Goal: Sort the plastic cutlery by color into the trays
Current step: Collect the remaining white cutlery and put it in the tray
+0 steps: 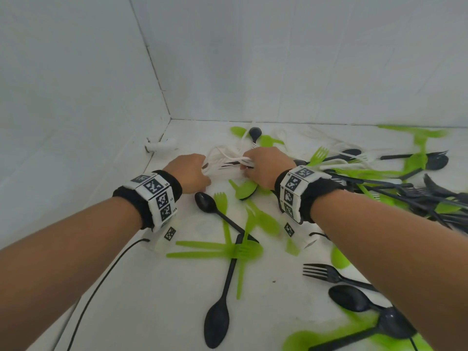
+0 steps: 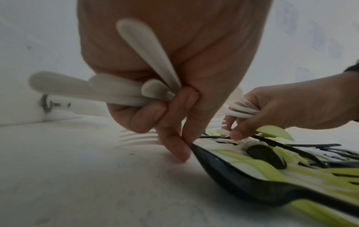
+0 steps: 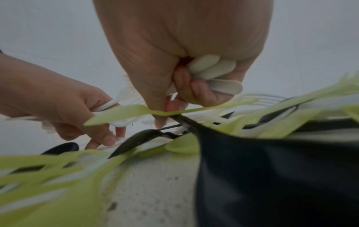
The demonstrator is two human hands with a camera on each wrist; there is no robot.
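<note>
Green, black and white plastic cutlery lies scattered over a white surface point(image 1: 157, 300). My left hand point(image 1: 192, 173) grips a bundle of white cutlery handles point(image 2: 108, 90) in its curled fingers, and its index fingertip point(image 2: 178, 152) touches the surface beside a black spoon point(image 2: 233, 176). My right hand point(image 1: 263, 168) holds its own bunch of white handles point(image 3: 213, 69) in its fist. The right hand's thumb and forefinger reach down to a green piece point(image 3: 136, 112) in the pile. More white pieces point(image 1: 222, 158) lie between the two hands. No trays are in view.
White walls meet in a corner point(image 1: 169, 117) behind the hands. A dense heap of black and green cutlery point(image 1: 405, 188) lies on the right. A black spoon point(image 1: 217, 320) and green forks point(image 1: 228, 249) lie near me. A black cable point(image 1: 101, 287) runs under my left forearm.
</note>
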